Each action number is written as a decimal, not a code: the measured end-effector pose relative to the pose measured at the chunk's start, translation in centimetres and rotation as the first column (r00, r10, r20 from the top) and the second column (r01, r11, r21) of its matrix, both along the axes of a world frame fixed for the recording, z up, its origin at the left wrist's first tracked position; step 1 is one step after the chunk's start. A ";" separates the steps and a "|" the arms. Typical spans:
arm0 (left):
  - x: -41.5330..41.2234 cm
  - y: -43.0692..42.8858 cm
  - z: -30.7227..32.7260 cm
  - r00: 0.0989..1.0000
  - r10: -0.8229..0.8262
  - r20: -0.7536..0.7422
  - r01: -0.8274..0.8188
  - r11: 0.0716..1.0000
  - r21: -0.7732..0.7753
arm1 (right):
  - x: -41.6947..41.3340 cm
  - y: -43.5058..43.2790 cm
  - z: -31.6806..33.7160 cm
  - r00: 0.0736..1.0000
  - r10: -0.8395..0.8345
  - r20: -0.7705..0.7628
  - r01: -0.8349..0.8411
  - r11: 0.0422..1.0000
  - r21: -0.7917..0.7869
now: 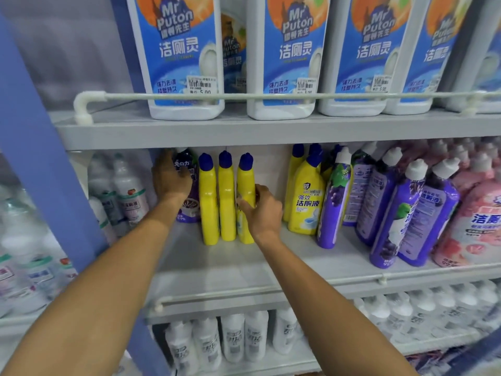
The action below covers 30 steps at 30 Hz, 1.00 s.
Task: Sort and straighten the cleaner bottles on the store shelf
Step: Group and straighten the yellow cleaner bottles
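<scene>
Right hand (pixel 264 210) fingers (pixel 257 190) curled round the rightmost yellow bottle (pixel 246 183) of three standing upright, side by side. Left hand (pixel 170 183) fingers wrapped round a dark purple bottle (pixel 189 210) just left of them. All stand toward the middle shelf's (pixel 217 267) back left; lighter purple bottles (pixel 416 213) lean near its right edge.

On the middle shelf (pixel 217 267), a bottle trio (pixel 227 202) stands side by side near the back, with a lone bottle (pixel 189 207) just left of it, toward the shelf's left end. A gap parts the trio from the bottle crowd (pixel 376 196) filling the right half. Jugs (pixel 282 63) line the upper shelf (pixel 189 131).
</scene>
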<state>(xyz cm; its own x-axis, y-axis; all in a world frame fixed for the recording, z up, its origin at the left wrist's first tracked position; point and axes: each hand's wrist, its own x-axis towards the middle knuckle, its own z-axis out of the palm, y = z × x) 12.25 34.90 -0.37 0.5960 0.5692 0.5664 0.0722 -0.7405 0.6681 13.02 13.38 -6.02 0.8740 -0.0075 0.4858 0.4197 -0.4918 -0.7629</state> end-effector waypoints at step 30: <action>-10.9 -4.8 -5.5 0.952 -0.191 0.237 0.292 0.799 -0.527 | 0.5 -0.3 -0.9 0.998 0.026 0.059 -0.028 0.999 0.041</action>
